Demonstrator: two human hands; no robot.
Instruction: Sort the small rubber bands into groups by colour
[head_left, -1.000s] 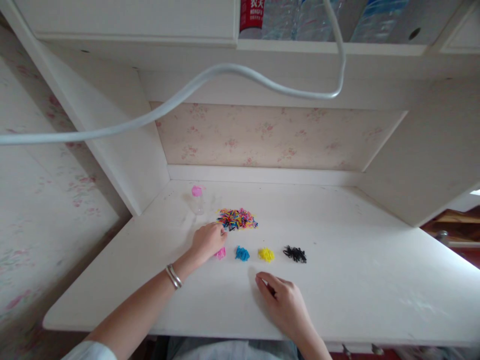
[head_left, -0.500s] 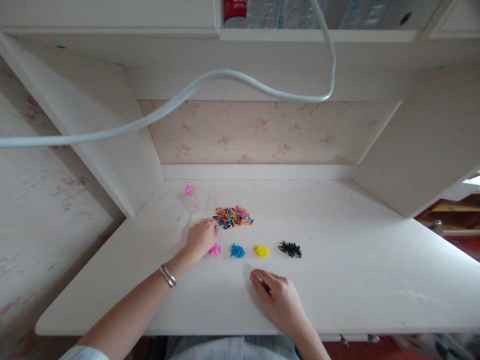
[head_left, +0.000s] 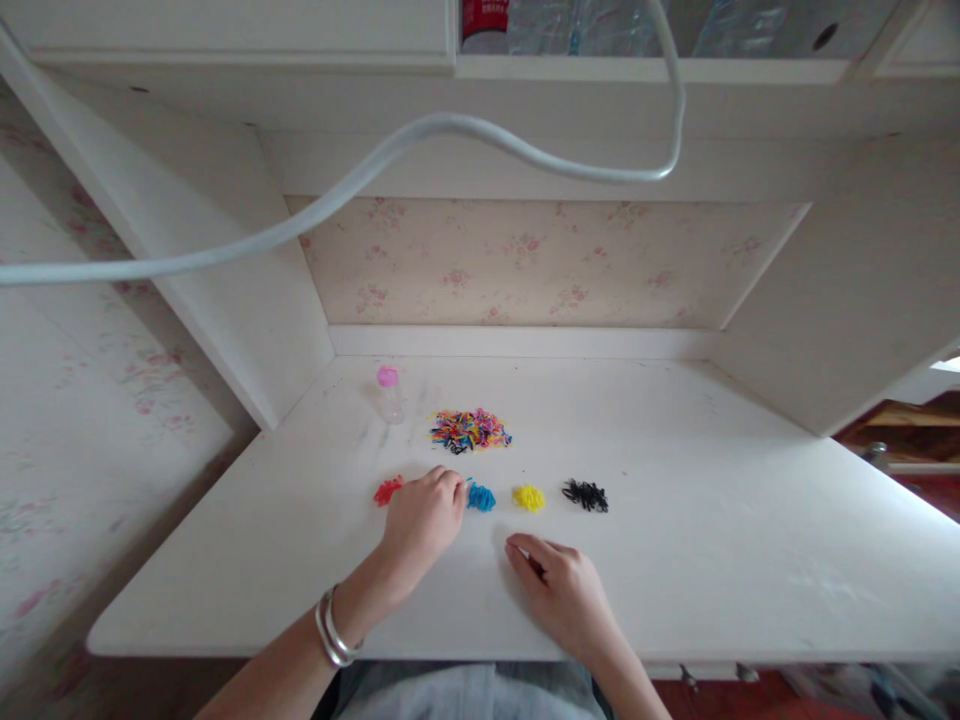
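Note:
My left hand (head_left: pixel 427 510) is closed in a pinch beside the small pile of blue rubber bands (head_left: pixel 481 497), with a blue strand showing at its fingertips. Under and behind that hand, the pink pile is hidden. To its left lies a red pile (head_left: pixel 388 490) of rubber bands. My right hand (head_left: pixel 555 590) rests on the tabletop, fingers curled and thumb against the index finger; no object shows in it. Beyond it lie a yellow pile (head_left: pixel 529 498) and a black pile (head_left: pixel 586 495). A larger mixed heap of rubber bands (head_left: pixel 471 430) is farther back.
A clear little container with a pink lid (head_left: pixel 388 377) stands back left on the white desk (head_left: pixel 697 540). A thick white cable (head_left: pixel 450 124) hangs across the upper view. Side panels and an overhead shelf (head_left: pixel 240 55) with bottles enclose the desk.
My left hand has moved from the mixed heap, nearer and rightward, to the blue pile. It uncovers the red pile and covers the pink one. My right hand stays in place.

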